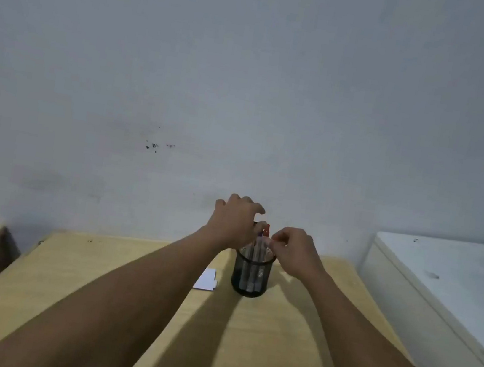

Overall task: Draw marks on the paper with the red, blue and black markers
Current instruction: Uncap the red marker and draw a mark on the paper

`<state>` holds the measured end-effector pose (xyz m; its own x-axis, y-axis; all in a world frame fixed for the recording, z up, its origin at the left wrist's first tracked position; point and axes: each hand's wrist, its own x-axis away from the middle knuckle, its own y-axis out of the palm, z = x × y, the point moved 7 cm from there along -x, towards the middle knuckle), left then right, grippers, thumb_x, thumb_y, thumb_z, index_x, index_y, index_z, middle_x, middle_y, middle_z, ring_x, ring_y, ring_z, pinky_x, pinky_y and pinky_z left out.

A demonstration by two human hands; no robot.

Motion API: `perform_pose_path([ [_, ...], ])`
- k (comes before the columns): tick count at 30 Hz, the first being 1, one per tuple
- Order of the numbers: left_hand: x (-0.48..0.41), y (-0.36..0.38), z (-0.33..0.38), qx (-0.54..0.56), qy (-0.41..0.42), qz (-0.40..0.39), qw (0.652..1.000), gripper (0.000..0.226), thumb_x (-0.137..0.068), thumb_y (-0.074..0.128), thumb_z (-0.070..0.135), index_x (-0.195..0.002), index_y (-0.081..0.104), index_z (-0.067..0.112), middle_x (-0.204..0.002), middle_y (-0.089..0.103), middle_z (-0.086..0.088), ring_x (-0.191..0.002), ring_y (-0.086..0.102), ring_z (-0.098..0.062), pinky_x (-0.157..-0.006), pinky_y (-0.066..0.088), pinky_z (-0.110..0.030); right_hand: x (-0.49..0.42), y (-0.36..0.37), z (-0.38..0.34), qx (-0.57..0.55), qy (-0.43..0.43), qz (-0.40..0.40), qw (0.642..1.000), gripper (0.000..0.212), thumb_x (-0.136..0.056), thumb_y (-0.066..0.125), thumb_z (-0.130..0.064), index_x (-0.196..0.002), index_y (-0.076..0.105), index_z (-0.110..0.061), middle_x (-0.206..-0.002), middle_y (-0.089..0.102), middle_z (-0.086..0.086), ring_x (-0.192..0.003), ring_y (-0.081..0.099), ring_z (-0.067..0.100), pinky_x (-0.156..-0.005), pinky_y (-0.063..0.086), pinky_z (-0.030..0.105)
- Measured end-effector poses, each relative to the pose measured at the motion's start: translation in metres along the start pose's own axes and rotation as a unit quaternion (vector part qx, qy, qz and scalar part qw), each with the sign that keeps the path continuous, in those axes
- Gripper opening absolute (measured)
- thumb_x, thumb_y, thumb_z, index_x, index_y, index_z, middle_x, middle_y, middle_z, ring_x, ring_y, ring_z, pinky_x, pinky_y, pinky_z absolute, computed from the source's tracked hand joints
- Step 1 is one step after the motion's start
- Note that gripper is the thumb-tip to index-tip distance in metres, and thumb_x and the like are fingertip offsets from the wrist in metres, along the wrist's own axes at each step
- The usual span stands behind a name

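Markers (258, 249): several stand upright in the mesh pen cup (251, 273), caps up; a red cap (266, 230) and a bluish one just left of it show above the rim, the black one not discernible. Judged light, stiff and smooth-barrelled, likely to slip under a loose pinch; best taken on the barrel just below the cap and drawn straight up.

Surface (126, 291): pale wood, carrying the cup toward its far edge.

Mesh pen cup: dark wire, probably light enough to tip if a marker drags on the rim.

Paper (205, 279): small white piece lying flat just left of the cup.

Left hand (234, 221): above and left of the cup, fingers curled and loosely spread over the marker tops; contact cannot be told.

Right hand (295, 250): just right of the cup's rim, thumb and forefinger narrowed to a pinch at a marker barrel; firm hold not certain.
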<state>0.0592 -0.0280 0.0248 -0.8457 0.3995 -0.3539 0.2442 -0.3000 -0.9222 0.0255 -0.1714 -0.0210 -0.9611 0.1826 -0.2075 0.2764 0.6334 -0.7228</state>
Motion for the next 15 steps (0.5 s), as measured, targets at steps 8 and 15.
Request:
perform_pose_path([
  [8,-0.019,0.035,0.003,0.058,-0.024,-0.039,0.997,0.028,-0.096,0.054,0.042,-0.115,0.071,0.032,-0.144,0.049,0.001,-0.132,0.036,-0.025,-0.102,0.028,-0.052,-0.014,0.013,0.009,-0.024,0.004,0.000,1.000,0.028,-0.091,0.073,-0.033,-0.105,0.077,-0.010,-0.104,0.072,0.005,-0.098,0.065,0.022,-0.079,0.050,0.033],
  [15,-0.014,0.000,0.008,0.151,-0.059,-0.009,0.987,0.015,-0.092,0.064,0.041,-0.095,0.075,0.032,-0.143,0.050,0.008,-0.136,0.031,-0.022,-0.100,0.022,-0.049,-0.002,-0.011,-0.016,-0.072,-0.010,0.013,0.997,0.023,-0.093,0.070,-0.027,-0.099,0.074,-0.005,-0.099,0.073,0.012,-0.091,0.066,0.028,-0.063,0.045,0.025],
])
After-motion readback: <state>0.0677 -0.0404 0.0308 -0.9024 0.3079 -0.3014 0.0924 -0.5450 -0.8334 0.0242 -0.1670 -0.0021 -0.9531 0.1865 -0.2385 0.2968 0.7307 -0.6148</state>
